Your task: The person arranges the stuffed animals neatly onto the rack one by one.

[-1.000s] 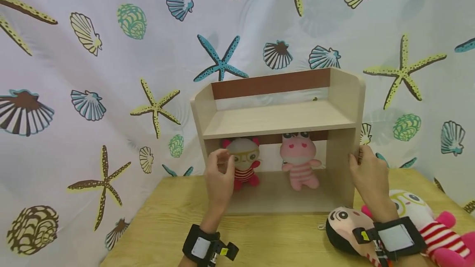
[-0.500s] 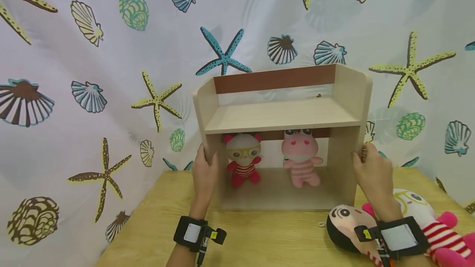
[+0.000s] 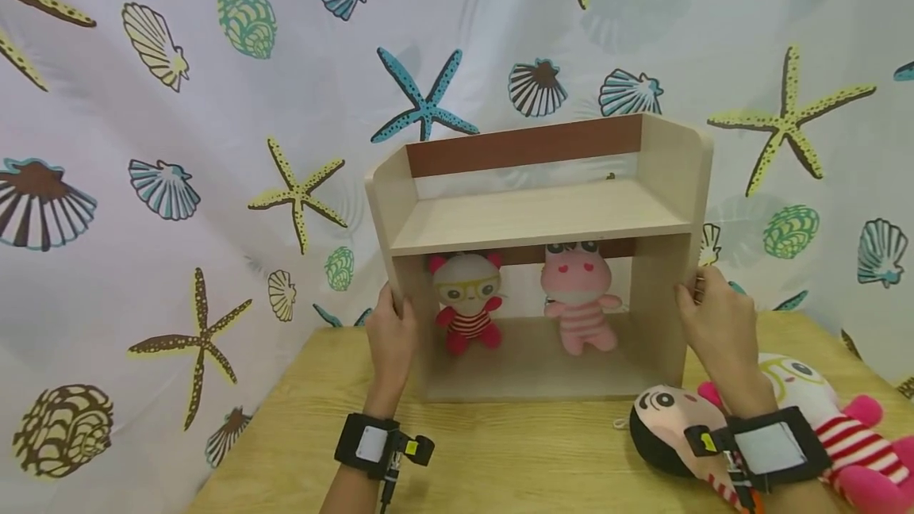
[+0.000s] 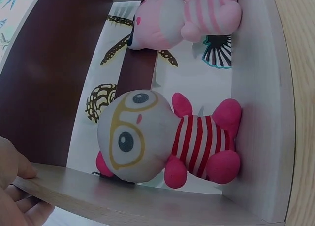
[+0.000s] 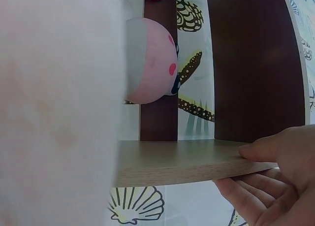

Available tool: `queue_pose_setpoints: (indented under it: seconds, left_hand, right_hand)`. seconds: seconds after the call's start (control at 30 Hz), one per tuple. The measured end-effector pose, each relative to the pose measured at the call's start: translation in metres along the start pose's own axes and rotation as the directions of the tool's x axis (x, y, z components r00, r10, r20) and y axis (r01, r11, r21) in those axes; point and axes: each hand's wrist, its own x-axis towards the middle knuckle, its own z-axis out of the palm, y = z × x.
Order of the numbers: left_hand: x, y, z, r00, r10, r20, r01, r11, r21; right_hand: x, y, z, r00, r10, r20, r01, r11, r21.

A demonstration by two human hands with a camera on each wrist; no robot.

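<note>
Because each hand has a side panel to itself, the wooden shelf (image 3: 543,216) is held evenly from both ends, which seems meant to keep it square and steady. It stands on the table (image 3: 485,462) with its lower front edge apparently down on the wood, though whether any weight is taken off it I cannot tell. At the shelf's left end, the left hand (image 3: 391,335) pinches the front edge of the left side panel (image 3: 394,190), thumb on the inner face and fingers wrapped behind the outer one. At its right end, the right hand (image 3: 720,324) clamps the right side panel (image 3: 662,284) the same way, fingers close together outside and thumb within; such a grip probably keeps both hands out of the bay.

Inside the shelf's lower bay, the panda doll (image 3: 469,304) sits towards the left and the pink doll (image 3: 580,300) towards the right, a gap between them. Both face out, perhaps propped by the lower back rail (image 4: 135,73) behind their heads; contact is unclear. Just before the shelf's right corner lies a black-haired doll (image 3: 667,427), and beyond it, right of the shelf, a larger striped doll (image 3: 853,446), both partly hidden by the right forearm.
</note>
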Motion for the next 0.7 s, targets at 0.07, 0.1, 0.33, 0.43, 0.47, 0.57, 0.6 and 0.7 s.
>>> queue_pose_setpoints:
  seconds: [0.07, 0.1, 0.33, 0.43, 0.47, 0.57, 0.6, 0.7]
  left_hand:
    - [0.0, 0.0, 0.0, 1.0, 0.005, -0.003, -0.005, 1.0, 0.004]
    - [0.0, 0.0, 0.0, 1.0, 0.008, -0.005, -0.008, 1.0, 0.005]
    - [0.003, 0.0, 0.0, 1.0, 0.024, -0.003, -0.024, 1.0, 0.001]
    - [0.004, -0.001, -0.001, 0.999, 0.034, -0.013, -0.034, 0.999, 0.0]
    - [0.004, -0.001, -0.001, 0.999, 0.037, -0.015, -0.037, 0.999, 0.001]
    - [0.004, -0.003, -0.001, 0.999, 0.041, -0.013, -0.041, 0.999, 0.004]
    - [0.003, -0.004, -0.001, 0.999, 0.043, -0.011, -0.043, 0.999, 0.003]
    - [0.002, -0.005, 0.0, 0.999, 0.039, -0.003, -0.039, 0.999, 0.001]
  right_hand:
    - [0.0, 0.0, -0.001, 1.0, 0.002, 0.011, -0.002, 1.0, -0.004]
    - [0.0, 0.0, -0.001, 1.0, 0.002, 0.018, -0.002, 1.0, -0.004]
    - [0.005, -0.006, -0.012, 0.991, 0.007, 0.131, -0.005, 1.0, -0.015]
    - [0.008, -0.009, -0.019, 0.973, 0.013, 0.23, -0.006, 0.999, -0.033]
    - [0.009, -0.009, -0.022, 0.962, 0.016, 0.272, -0.005, 0.999, -0.042]
    - [0.012, -0.007, -0.031, 0.908, 0.028, 0.418, 0.001, 0.998, -0.069]
    - [0.013, -0.006, -0.035, 0.882, 0.035, 0.47, 0.003, 0.997, -0.08]
    - [0.016, 0.001, -0.044, 0.793, 0.045, 0.608, 0.018, 0.995, -0.097]
